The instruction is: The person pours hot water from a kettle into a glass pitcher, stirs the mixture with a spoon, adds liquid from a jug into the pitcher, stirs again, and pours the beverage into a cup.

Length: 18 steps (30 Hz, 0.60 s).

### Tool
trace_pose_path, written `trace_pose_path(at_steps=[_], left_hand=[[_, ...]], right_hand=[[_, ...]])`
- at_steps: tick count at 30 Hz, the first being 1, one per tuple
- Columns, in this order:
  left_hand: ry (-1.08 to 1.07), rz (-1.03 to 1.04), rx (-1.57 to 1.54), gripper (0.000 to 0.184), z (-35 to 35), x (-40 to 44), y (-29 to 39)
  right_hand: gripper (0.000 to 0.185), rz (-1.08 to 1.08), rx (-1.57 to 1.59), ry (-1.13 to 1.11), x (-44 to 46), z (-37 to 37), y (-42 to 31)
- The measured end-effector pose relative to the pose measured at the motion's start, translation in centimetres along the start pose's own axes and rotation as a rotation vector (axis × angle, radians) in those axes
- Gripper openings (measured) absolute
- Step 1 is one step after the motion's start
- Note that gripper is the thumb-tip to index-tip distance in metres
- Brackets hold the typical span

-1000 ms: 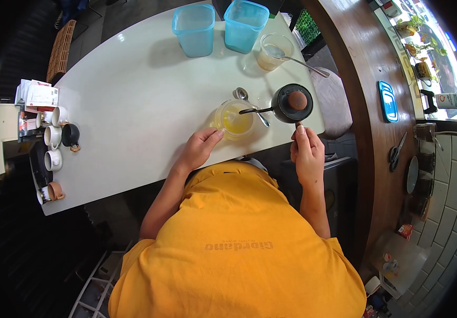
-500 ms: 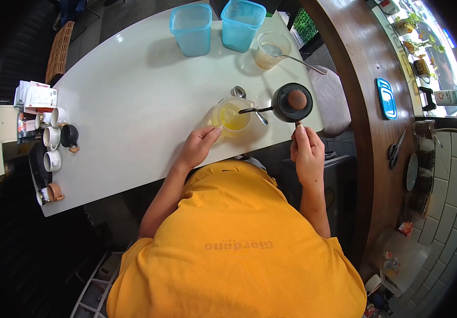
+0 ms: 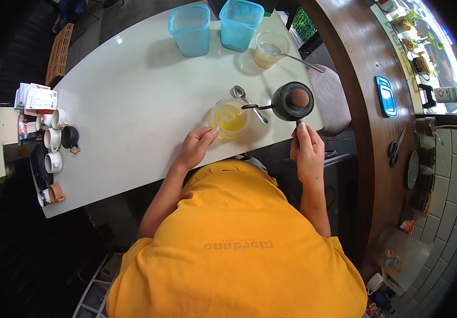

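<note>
My left hand (image 3: pixel 195 148) pinches the near-left rim of a clear round cup (image 3: pixel 230 123) with yellow liquid in it. In my right hand (image 3: pixel 308 151) is the handle of a small black gooseneck kettle (image 3: pixel 285 109) with a round brown lid knob. The kettle's thin spout points left, its tip by the cup's right rim. No stream of liquid can be made out at the tip. A metal spoon (image 3: pixel 240 93) lies on the table just behind the cup, running beneath the spout.
Two blue plastic containers (image 3: pixel 189 32) and a clear cup (image 3: pixel 268 53) with a spoon stand at the table's far side. Several small cups (image 3: pixel 53 139) sit at the left end. Along the right, a wooden counter (image 3: pixel 366 132) carries a blue lid (image 3: pixel 386 96) and scissors (image 3: pixel 396 148).
The cup has shifted slightly left with my left hand. The spout tip, earlier over the cup's inside, is now by its right rim. The kettle has turned a little.
</note>
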State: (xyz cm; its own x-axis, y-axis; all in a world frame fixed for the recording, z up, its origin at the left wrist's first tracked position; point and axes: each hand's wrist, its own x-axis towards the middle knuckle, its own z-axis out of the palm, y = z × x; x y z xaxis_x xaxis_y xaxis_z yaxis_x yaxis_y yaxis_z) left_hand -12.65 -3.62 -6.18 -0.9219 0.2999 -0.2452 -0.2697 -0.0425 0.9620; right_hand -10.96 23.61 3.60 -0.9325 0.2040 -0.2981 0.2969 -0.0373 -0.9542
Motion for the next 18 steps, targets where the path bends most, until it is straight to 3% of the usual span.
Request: trace_pose_path(at_steps=[7,18], left_hand=[[0.045,0.000,-0.069,0.036,0.0,-0.5,-0.1],[0.162,0.005,-0.082,0.036,-1.8,-1.5,0.4]], right_hand=[[0.028,0.100,0.285,-0.001,2.6,0.0,2.6],[0.033,0.060,0.173,0.074,6.9,0.4,5.9]])
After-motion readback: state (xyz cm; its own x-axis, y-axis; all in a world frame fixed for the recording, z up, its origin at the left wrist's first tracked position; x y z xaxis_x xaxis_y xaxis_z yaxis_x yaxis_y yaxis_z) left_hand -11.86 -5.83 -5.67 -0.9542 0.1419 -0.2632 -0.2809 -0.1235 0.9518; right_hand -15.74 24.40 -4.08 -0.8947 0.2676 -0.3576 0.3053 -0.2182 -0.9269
